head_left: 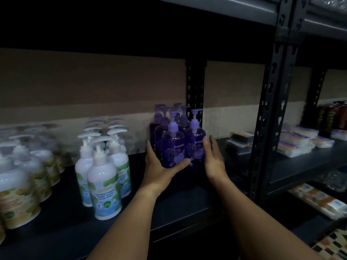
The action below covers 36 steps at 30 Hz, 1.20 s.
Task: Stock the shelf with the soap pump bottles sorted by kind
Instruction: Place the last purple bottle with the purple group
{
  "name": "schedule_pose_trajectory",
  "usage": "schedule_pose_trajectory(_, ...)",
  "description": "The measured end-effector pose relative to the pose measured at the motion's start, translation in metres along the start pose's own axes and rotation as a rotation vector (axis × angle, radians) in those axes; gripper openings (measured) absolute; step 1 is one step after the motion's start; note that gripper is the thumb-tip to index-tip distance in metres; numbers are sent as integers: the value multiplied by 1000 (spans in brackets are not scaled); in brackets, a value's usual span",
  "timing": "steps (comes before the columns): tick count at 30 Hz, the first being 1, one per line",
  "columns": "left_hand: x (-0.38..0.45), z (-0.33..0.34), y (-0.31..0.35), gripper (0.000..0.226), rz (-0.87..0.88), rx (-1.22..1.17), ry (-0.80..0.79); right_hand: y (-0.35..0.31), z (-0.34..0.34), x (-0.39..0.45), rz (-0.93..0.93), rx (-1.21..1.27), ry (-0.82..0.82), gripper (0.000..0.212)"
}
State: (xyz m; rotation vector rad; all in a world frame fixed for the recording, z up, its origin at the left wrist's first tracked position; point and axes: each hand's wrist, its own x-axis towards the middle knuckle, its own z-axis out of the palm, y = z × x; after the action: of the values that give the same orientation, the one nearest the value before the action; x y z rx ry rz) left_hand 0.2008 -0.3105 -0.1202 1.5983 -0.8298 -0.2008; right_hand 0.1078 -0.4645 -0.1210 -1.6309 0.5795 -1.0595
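Now squaring up purple group | left hand (159,166) grips front-left purple bottle (172,145), thumb across its base | right hand (213,156) flat against front-right purple bottle (195,141) | both on shelf (169,203), right of white mint bottles (105,184) | next: likely nudge pair back flush.

it's dim here. in front of me stands a dark metal rack (270,113) with slotted uprights, and a grey shelf board (244,8) overhead. behind it the wall (93,81) is brownish above and paler below. at the bottom right i see patterned floor tiles (332,243).
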Motion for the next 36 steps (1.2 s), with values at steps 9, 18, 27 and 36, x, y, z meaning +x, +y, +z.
schedule_pose_trajectory(9,50,12,-21,105,-29,-239,65,10,12,26,-134,127,-99,89)
schedule_pose_trajectory(18,88,15,-59,102,-86,-291,9,15,18,25,-188,71,-178,135)
schedule_pose_trajectory(27,76,11,-41,118,13,-320,34,12,15,27,-167,123,-187,133)
schedule_pose_trajectory(36,70,12,-30,123,350,-197,12,15,15,34,-187,136,-201,80)
